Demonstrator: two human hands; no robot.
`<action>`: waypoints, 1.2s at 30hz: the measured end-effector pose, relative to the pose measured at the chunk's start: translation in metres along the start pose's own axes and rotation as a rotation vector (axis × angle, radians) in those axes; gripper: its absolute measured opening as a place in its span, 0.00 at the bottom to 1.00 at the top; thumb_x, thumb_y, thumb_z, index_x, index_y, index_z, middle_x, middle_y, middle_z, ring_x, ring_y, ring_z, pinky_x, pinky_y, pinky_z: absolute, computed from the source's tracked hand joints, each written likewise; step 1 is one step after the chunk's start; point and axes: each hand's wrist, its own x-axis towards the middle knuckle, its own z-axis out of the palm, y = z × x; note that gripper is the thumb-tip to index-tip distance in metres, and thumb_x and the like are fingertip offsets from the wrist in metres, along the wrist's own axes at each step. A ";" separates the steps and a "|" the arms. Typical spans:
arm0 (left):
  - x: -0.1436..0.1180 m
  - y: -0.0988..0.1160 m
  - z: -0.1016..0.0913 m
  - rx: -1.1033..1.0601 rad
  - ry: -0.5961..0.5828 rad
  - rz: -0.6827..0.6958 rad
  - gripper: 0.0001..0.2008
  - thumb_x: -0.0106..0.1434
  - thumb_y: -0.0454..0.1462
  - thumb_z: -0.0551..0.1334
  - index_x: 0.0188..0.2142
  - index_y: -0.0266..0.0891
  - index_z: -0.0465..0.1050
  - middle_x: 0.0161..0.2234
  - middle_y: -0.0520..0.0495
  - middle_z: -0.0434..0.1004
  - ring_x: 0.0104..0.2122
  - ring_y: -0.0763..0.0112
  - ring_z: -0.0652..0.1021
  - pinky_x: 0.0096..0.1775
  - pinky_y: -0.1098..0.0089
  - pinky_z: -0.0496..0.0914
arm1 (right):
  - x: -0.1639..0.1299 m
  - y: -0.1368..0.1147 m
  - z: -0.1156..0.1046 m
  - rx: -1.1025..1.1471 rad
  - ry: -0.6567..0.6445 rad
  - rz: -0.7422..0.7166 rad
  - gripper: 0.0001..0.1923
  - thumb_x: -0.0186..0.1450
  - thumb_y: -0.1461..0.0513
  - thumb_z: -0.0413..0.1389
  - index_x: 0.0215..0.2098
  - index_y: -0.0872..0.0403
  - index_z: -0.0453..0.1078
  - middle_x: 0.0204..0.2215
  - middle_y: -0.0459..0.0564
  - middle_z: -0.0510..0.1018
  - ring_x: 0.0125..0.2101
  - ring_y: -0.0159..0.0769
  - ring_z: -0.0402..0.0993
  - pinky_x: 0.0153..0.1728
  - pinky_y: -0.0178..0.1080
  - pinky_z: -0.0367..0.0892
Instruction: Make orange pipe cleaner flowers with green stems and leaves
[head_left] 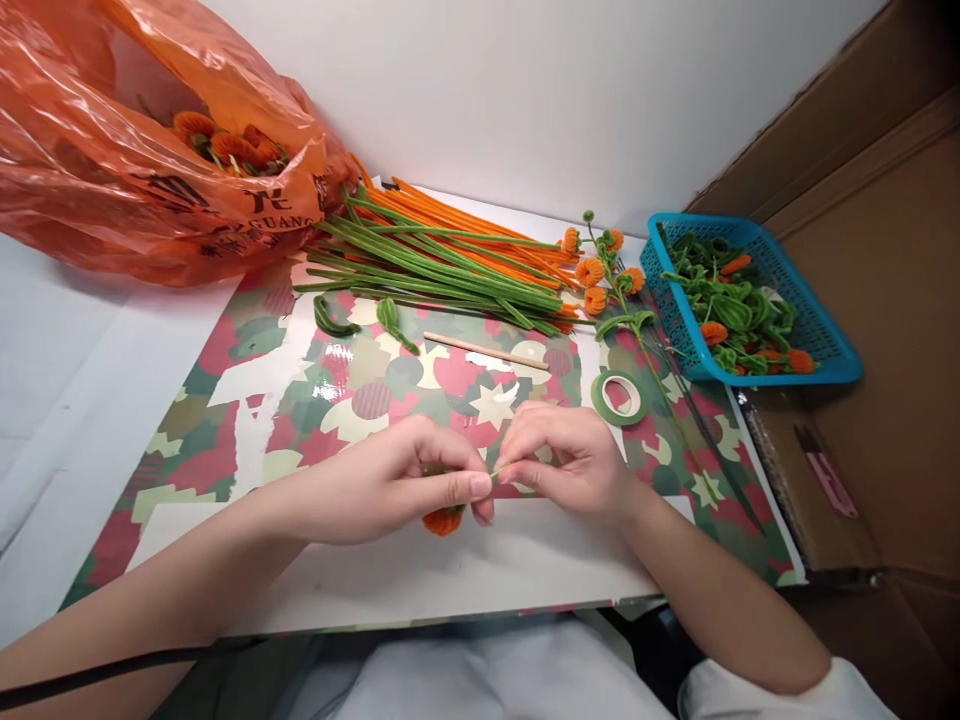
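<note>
My left hand (409,480) is closed around a small orange pipe-cleaner flower (442,521), whose orange head shows just below the fingers. My right hand (566,460) meets it fingertip to fingertip and pinches a thin pale green end (496,472) sticking out from the left hand. Both hands hover low over a board with a red, green and cream pattern (315,400) at its near middle.
A roll of green tape (620,397) and a wooden stick (486,351) lie behind the hands. Farther back are green and orange pipe cleaners (442,260), a finished flower sprig (607,275), an orange plastic bag (150,150) and a blue basket (750,300) of parts. Cardboard stands at the right.
</note>
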 end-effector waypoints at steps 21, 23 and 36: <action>0.010 -0.007 0.012 0.424 0.548 0.271 0.07 0.61 0.39 0.65 0.28 0.39 0.77 0.25 0.50 0.79 0.26 0.72 0.75 0.32 0.71 0.70 | 0.000 -0.005 0.005 -0.169 0.127 0.051 0.08 0.63 0.64 0.56 0.26 0.53 0.70 0.21 0.47 0.76 0.24 0.31 0.69 0.28 0.36 0.66; 0.010 -0.008 0.013 0.481 0.563 0.284 0.10 0.62 0.39 0.63 0.26 0.39 0.76 0.21 0.52 0.76 0.23 0.74 0.72 0.31 0.70 0.69 | 0.001 -0.004 0.004 -0.187 0.123 0.057 0.08 0.64 0.64 0.56 0.26 0.53 0.72 0.22 0.47 0.77 0.25 0.32 0.70 0.28 0.36 0.67; 0.011 -0.014 0.008 -0.466 -0.048 -0.063 0.15 0.65 0.46 0.59 0.33 0.39 0.79 0.27 0.43 0.83 0.30 0.65 0.81 0.36 0.66 0.76 | -0.003 0.001 0.008 0.312 0.140 0.240 0.09 0.62 0.58 0.61 0.27 0.54 0.72 0.25 0.48 0.77 0.27 0.32 0.73 0.30 0.36 0.70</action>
